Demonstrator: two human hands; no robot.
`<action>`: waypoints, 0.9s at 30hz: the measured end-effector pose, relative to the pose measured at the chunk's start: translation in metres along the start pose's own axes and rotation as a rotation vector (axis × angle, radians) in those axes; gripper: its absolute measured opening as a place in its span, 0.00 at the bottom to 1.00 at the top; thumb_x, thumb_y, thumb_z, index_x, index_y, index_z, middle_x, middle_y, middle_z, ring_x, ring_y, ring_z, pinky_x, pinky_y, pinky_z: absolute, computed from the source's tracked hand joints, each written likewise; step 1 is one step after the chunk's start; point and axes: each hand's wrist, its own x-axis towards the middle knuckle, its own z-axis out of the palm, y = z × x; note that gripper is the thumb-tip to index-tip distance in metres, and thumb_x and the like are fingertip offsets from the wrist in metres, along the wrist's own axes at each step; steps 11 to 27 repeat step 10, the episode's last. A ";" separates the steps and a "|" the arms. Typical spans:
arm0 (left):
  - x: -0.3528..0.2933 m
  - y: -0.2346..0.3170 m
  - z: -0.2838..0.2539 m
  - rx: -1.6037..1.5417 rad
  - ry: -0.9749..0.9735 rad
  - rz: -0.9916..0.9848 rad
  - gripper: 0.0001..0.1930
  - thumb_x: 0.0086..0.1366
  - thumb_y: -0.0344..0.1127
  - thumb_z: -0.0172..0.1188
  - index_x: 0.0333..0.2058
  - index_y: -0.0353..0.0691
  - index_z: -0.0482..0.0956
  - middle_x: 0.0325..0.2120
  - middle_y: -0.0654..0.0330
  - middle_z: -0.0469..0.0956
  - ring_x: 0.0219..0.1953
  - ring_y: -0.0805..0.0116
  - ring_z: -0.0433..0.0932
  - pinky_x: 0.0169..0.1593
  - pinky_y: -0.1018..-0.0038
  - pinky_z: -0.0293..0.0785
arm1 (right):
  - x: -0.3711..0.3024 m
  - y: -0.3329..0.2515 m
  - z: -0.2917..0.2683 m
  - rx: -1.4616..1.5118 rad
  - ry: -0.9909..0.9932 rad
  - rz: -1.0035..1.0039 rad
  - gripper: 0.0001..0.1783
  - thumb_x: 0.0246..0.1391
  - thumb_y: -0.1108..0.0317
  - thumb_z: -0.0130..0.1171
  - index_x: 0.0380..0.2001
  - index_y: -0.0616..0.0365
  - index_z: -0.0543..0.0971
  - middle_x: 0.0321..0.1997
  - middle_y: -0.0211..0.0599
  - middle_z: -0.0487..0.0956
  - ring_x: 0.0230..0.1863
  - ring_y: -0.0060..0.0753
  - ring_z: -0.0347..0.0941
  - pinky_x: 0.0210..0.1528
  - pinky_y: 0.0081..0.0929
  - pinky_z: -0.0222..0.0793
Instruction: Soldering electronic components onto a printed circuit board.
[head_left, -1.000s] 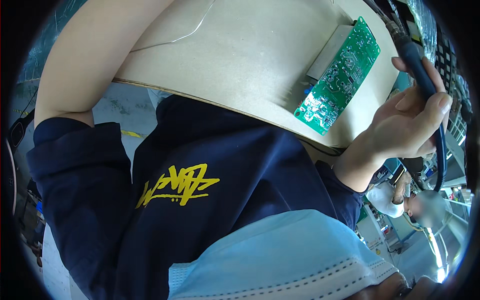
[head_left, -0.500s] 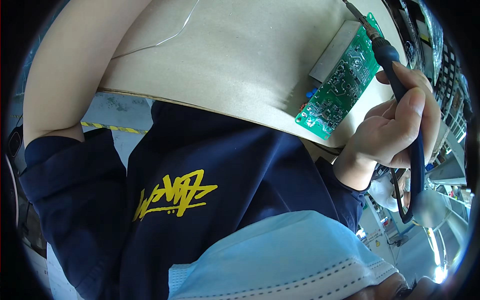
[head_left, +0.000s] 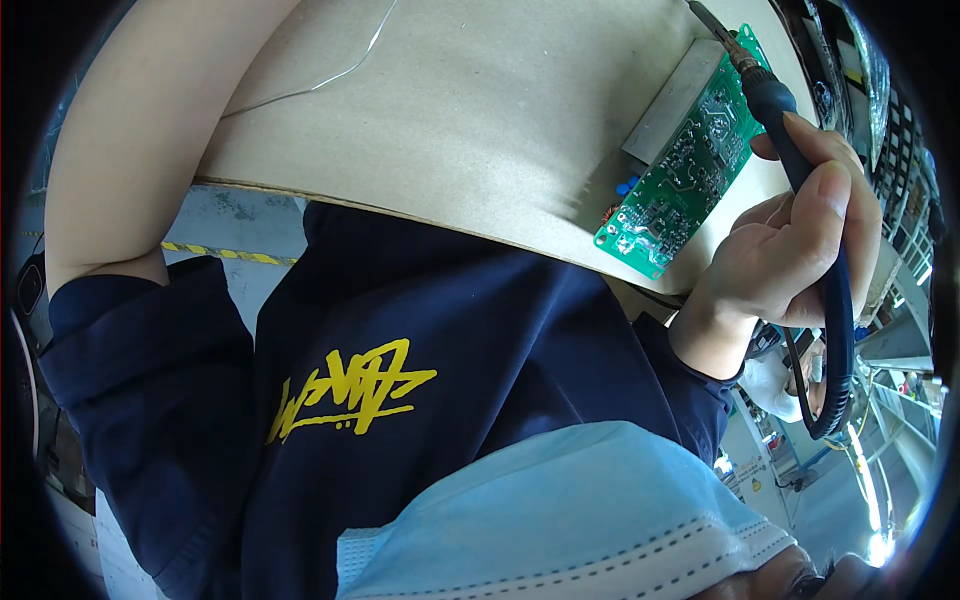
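My right hand (head_left: 795, 230) is closed round the dark blue handle of a soldering iron (head_left: 772, 105), its metal tip pointing up and left at the top edge of the view. Just left of that hand, a green circuit board (head_left: 690, 165) lies with its solder side up on the tabletop (head_left: 450, 130). A grey metal block (head_left: 675, 100), blue parts and a copper coil show along its left side. The iron's shaft passes in front of the board's far end. On the left my bare left forearm (head_left: 150, 130) reaches up out of the picture, so my left hand is hidden.
A thin silvery wire (head_left: 330, 83) runs across the tabletop beside my left forearm. The iron's cord (head_left: 835, 380) loops below my right hand. Shelving and bagged items (head_left: 870, 70) crowd the far right. Another person (head_left: 780, 385) is partly visible behind the cord.
The cord below my right hand has swung slightly and its loop now shows more fully. The circuit board sits a touch further right. My right hand keeps its hold on the soldering iron.
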 end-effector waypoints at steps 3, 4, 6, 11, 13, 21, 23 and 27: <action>0.005 -0.017 0.013 0.215 0.108 0.053 0.06 0.55 0.29 0.60 0.26 0.30 0.79 0.22 0.50 0.79 0.28 0.64 0.78 0.36 0.69 0.75 | 0.000 0.001 0.001 0.019 0.008 0.003 0.17 0.59 0.70 0.48 0.33 0.82 0.75 0.30 0.63 0.80 0.22 0.46 0.79 0.28 0.30 0.80; 0.004 -0.020 0.014 0.212 0.107 0.057 0.06 0.55 0.29 0.60 0.26 0.30 0.79 0.22 0.50 0.79 0.28 0.63 0.79 0.36 0.69 0.75 | 0.000 0.001 0.001 0.020 0.007 0.002 0.17 0.59 0.70 0.48 0.33 0.82 0.75 0.30 0.63 0.80 0.22 0.46 0.79 0.28 0.30 0.80; 0.005 -0.020 0.014 0.209 0.106 0.062 0.06 0.55 0.29 0.60 0.26 0.30 0.79 0.22 0.51 0.79 0.28 0.63 0.79 0.37 0.69 0.75 | 0.000 0.001 0.000 0.010 -0.008 0.005 0.18 0.59 0.70 0.48 0.33 0.82 0.75 0.30 0.63 0.80 0.22 0.46 0.79 0.28 0.30 0.80; 0.006 -0.019 0.013 0.217 0.109 0.067 0.06 0.55 0.30 0.60 0.26 0.31 0.79 0.23 0.50 0.80 0.28 0.62 0.79 0.37 0.69 0.75 | 0.000 -0.001 0.000 0.023 0.001 0.008 0.18 0.59 0.70 0.49 0.33 0.82 0.75 0.30 0.63 0.80 0.22 0.46 0.79 0.29 0.31 0.80; 0.006 -0.019 0.013 0.217 0.109 0.067 0.06 0.55 0.30 0.60 0.26 0.31 0.79 0.23 0.50 0.80 0.28 0.62 0.79 0.37 0.69 0.75 | 0.000 -0.001 0.000 0.023 0.001 0.008 0.18 0.59 0.70 0.49 0.33 0.82 0.75 0.30 0.63 0.80 0.22 0.46 0.79 0.29 0.31 0.80; 0.006 -0.019 0.013 0.217 0.109 0.067 0.06 0.55 0.30 0.60 0.26 0.31 0.79 0.23 0.50 0.80 0.28 0.62 0.79 0.37 0.69 0.75 | 0.000 -0.001 0.000 0.023 0.001 0.008 0.18 0.59 0.70 0.49 0.33 0.82 0.75 0.30 0.63 0.80 0.22 0.46 0.79 0.29 0.31 0.80; 0.006 -0.019 0.013 0.217 0.109 0.067 0.06 0.55 0.30 0.60 0.26 0.31 0.79 0.23 0.50 0.80 0.28 0.62 0.79 0.37 0.69 0.75 | 0.000 -0.001 0.000 0.023 0.001 0.008 0.18 0.59 0.70 0.49 0.33 0.82 0.75 0.30 0.63 0.80 0.22 0.46 0.79 0.29 0.31 0.80; 0.006 -0.019 0.013 0.217 0.109 0.067 0.06 0.55 0.30 0.60 0.26 0.31 0.79 0.23 0.50 0.80 0.28 0.62 0.79 0.37 0.69 0.75 | 0.000 -0.001 0.000 0.023 0.001 0.008 0.18 0.59 0.70 0.49 0.33 0.82 0.75 0.30 0.63 0.80 0.22 0.46 0.79 0.29 0.31 0.80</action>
